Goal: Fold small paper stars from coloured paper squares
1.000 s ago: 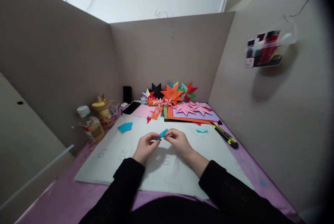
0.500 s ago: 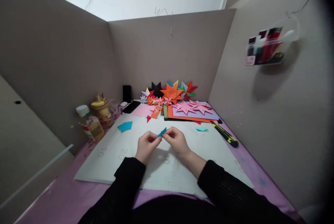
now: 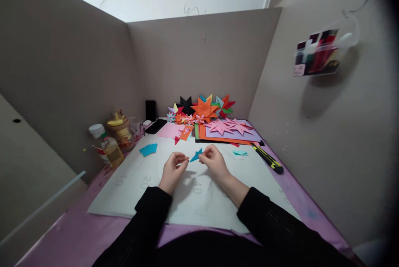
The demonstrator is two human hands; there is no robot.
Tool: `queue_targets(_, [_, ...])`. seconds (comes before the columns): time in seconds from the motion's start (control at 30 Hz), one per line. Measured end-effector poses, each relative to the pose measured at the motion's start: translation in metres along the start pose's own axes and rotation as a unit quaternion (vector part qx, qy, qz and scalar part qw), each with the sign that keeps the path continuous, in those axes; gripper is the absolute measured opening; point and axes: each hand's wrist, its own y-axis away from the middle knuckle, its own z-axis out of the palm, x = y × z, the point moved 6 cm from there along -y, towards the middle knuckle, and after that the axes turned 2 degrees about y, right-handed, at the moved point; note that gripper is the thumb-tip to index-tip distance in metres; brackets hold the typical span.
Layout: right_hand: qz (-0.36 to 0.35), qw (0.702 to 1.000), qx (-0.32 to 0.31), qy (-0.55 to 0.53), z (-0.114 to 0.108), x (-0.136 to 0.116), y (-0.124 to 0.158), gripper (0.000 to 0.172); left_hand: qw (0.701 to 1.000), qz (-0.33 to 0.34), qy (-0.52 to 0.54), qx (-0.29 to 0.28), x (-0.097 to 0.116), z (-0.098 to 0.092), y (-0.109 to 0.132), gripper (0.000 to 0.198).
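A small blue piece of folded paper (image 3: 196, 155) is pinched at its right end between the thumb and fingertips of my right hand (image 3: 215, 163). It has pointed ends and slants down to the left above the white sheet. My left hand (image 3: 173, 170) is just left of the paper's lower tip, fingers curled and slightly apart, apparently with nothing in them. A small stack of blue paper pieces (image 3: 148, 150) lies to the left on the sheet. A folded light-turquoise paper piece (image 3: 240, 153) lies to the right.
A yellow-black utility knife (image 3: 268, 159) lies at the right edge of the white sheet (image 3: 124, 200). Paper stars (image 3: 205, 109) and coloured sheets (image 3: 230, 135) fill the back. A bottle (image 3: 112, 150), a jar (image 3: 121, 134) and a phone (image 3: 156, 126) stand or lie at left.
My left hand has let go of the blue folded paper and moved slightly left. The right hand still holds it, now turned so more of its pointed shape shows.
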Motion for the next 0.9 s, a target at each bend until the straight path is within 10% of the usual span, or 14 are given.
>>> queue_targets(0.43, [0.002,0.995,-0.092,0.028,0.017,0.008,0.011,0.023,0.990,-0.043,-0.099,-0.092,-0.006,0.014,0.003,0.026])
queue_targets(0.9, [0.033,0.999,-0.033,-0.004,0.002,0.003,0.001,0.033,0.989,-0.062,-0.101,-0.092,-0.009,0.013,0.003,0.029])
